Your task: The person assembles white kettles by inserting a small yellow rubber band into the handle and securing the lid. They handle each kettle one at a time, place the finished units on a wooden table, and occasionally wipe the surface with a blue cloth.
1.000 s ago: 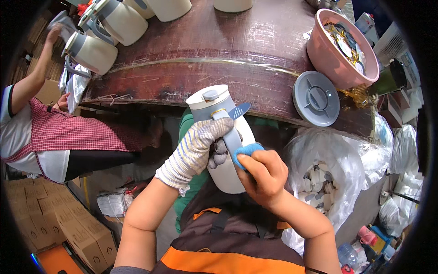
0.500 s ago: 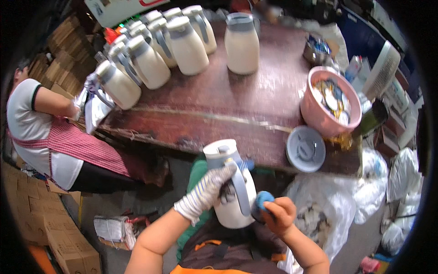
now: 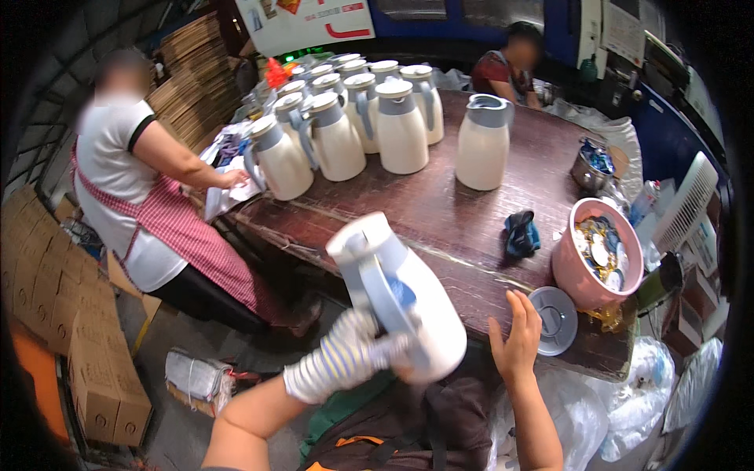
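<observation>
My left hand (image 3: 345,357), in a white striped glove, grips the lower body of a cream jug (image 3: 400,294) with a grey-blue lid and handle. The jug is lifted and tilted, its top pointing up and left, just in front of the dark wooden table (image 3: 463,212). My bare right hand (image 3: 516,336) is raised with fingers spread beside the jug, holding nothing, close to a grey round lid (image 3: 554,319) on the table's near edge. A dark blue cloth (image 3: 521,233) lies on the table beyond it.
Several cream jugs (image 3: 338,133) stand in rows at the table's far left, one more (image 3: 481,143) apart. A pink bowl (image 3: 597,253) of small parts sits at right. A person in a checked apron (image 3: 149,204) works at left, another person (image 3: 510,67) behind. Cardboard boxes (image 3: 55,314) stack left.
My head has lifted, showing more of the table. The jug has been raised and tilted. My right hand has let go of the blue cloth pad and now is spread empty.
</observation>
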The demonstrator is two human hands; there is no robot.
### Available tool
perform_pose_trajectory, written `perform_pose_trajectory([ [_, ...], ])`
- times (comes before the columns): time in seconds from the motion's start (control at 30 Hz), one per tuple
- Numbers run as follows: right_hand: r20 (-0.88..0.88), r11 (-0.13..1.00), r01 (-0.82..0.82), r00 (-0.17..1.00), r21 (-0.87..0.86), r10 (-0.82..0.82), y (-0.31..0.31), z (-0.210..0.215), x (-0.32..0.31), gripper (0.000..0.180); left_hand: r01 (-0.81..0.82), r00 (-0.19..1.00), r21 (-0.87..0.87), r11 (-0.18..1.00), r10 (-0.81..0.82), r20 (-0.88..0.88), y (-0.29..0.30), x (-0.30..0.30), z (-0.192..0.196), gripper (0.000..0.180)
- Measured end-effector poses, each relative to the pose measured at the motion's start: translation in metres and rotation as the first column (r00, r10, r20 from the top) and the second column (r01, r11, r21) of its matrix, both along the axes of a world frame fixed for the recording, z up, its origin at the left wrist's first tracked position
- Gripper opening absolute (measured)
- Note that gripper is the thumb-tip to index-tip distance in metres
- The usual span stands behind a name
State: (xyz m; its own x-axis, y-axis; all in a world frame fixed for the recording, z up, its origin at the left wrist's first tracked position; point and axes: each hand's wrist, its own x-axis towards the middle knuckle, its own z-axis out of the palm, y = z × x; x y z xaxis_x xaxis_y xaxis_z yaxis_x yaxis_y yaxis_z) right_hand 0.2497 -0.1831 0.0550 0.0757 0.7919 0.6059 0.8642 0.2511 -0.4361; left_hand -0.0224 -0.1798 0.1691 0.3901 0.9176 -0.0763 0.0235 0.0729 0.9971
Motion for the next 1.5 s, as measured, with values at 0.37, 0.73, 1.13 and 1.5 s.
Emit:
perform_pose_trajectory([
  [0.37, -0.136, 0.976, -0.139, 0.984, -0.168, 0.117, 0.025, -0.052, -0.001, 0.035, -0.343, 0.779, 0.44, 0.83, 0.513, -0.36, 0.235, -0.088, -0.072, 0.028],
  [0.73, 0.063, 0.998, 0.041, 0.997, 0.044, -0.044, 0.046, -0.078, -0.008, 0.022, -0.012, 0.543, 0.634, 0.773, 0.538, -0.645, 0.284, 0.01, -0.1, 0.028],
  [1.13, 0.036, 0.995, 0.049, 0.998, 0.084, -0.052, 0.045, -0.079, -0.008, 0.023, 0.471, 0.408, 0.679, 0.562, 0.544, -0.733, 0.38, 0.207, 0.033, 0.074],
  [1.5, 0.055, 0.988, 0.1, 0.993, 0.119, -0.107, 0.044, -0.081, -0.011, 0.018, 0.06, 0.745, 0.594, 0.802, 0.36, -0.561, 0.296, 0.077, 0.018, 0.054],
])
